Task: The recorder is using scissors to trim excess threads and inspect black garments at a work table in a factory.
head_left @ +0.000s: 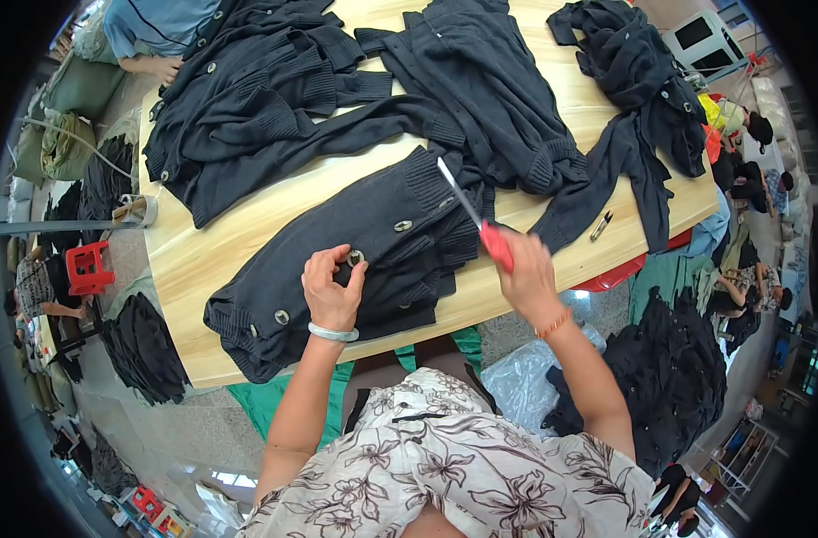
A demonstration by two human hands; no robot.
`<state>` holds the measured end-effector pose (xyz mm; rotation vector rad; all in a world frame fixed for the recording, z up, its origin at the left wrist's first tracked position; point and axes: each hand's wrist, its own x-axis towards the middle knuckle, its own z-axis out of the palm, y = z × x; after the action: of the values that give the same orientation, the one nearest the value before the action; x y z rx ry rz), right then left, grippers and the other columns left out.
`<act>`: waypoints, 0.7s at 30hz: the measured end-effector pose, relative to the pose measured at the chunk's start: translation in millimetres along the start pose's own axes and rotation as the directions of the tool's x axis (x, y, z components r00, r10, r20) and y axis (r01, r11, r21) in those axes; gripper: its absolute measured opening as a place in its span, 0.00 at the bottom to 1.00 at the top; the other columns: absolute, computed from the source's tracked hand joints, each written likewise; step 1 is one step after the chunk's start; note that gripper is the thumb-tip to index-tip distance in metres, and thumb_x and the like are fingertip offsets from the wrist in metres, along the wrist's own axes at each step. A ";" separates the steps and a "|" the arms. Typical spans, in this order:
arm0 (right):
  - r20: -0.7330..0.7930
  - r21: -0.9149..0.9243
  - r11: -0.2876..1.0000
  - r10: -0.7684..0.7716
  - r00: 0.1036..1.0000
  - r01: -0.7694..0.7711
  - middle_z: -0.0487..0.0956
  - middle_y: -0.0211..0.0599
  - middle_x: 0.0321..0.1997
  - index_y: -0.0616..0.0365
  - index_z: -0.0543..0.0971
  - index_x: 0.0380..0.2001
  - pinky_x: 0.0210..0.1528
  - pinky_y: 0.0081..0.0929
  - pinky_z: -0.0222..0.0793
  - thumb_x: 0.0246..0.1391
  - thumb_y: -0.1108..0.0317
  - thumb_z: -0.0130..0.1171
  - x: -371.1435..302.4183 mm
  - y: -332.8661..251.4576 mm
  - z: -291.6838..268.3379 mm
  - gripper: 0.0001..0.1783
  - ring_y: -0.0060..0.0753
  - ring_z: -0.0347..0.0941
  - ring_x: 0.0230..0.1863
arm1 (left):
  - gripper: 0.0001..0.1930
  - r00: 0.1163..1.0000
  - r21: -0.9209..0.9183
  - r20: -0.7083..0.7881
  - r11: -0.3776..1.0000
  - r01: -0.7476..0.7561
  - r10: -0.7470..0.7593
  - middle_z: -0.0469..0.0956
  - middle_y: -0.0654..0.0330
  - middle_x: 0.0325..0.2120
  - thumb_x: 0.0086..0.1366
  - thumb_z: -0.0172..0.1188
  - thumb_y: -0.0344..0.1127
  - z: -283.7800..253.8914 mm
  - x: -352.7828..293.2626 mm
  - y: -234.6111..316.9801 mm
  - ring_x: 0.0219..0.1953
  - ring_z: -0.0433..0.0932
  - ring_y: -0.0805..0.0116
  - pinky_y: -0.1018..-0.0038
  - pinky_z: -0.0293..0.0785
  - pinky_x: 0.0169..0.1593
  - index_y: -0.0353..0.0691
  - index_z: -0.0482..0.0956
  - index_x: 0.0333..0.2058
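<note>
A dark knitted cardigan (337,220) lies folded along the near edge of the table, with large marbled buttons down its front. Over it, the thumb and forefinger of my left hand (331,291) close on a button (356,257). My right hand (527,278) is raised to the right of the cardigan and grips red-handled scissors (496,246). Their silver blades point up and left, above the ribbed hem; the fingers partly hide the handle. Small metal thread snips (601,226) rest on the table to the right of that hand.
More dark cardigans (480,85) cover the far side of the wooden table (180,287). At the far left, another person's hand (164,69) rests by a garment. A dark garment pile (664,381) lies on the floor at right, beside clear plastic (521,381). A red stool (89,267) stands at left.
</note>
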<state>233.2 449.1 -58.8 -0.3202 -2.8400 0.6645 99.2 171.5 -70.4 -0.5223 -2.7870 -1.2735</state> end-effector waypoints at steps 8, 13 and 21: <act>0.123 -0.143 0.988 0.071 0.990 -0.053 0.75 0.43 0.49 0.51 0.70 0.61 0.54 0.43 0.64 0.55 0.48 0.61 137.4 35.7 76.7 0.33 0.47 0.69 0.52 | 0.13 1.000 -0.025 -0.016 1.000 -0.004 0.003 0.78 0.64 0.33 0.51 0.71 0.31 6.8 -6.1 9.7 0.33 0.73 0.67 0.70 0.66 0.42 0.41 0.81 0.37; -0.009 0.192 0.978 0.085 0.996 -0.081 0.77 0.43 0.52 0.54 0.77 0.54 0.58 0.40 0.66 0.57 0.52 0.61 118.3 55.5 82.1 0.26 0.47 0.72 0.54 | 0.11 0.997 -0.061 -0.056 0.997 0.053 -0.057 0.79 0.64 0.33 0.52 0.71 0.30 4.5 -8.5 8.5 0.34 0.73 0.67 0.71 0.66 0.42 0.41 0.81 0.34; -0.420 0.236 0.852 0.524 0.741 -0.468 0.76 0.39 0.42 0.59 0.80 0.45 0.45 0.29 0.70 0.62 0.66 0.57 -4.6 190.0 31.3 0.12 0.33 0.73 0.40 | 0.05 0.993 -0.017 -0.067 0.995 0.094 -0.095 0.78 0.63 0.33 0.55 0.68 0.30 6.4 -9.4 10.7 0.37 0.74 0.65 0.69 0.63 0.45 0.43 0.81 0.31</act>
<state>260.6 601.3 -173.6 -1.0905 -2.2299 0.7161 112.1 180.0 -68.4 -0.3442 -2.7789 -1.3034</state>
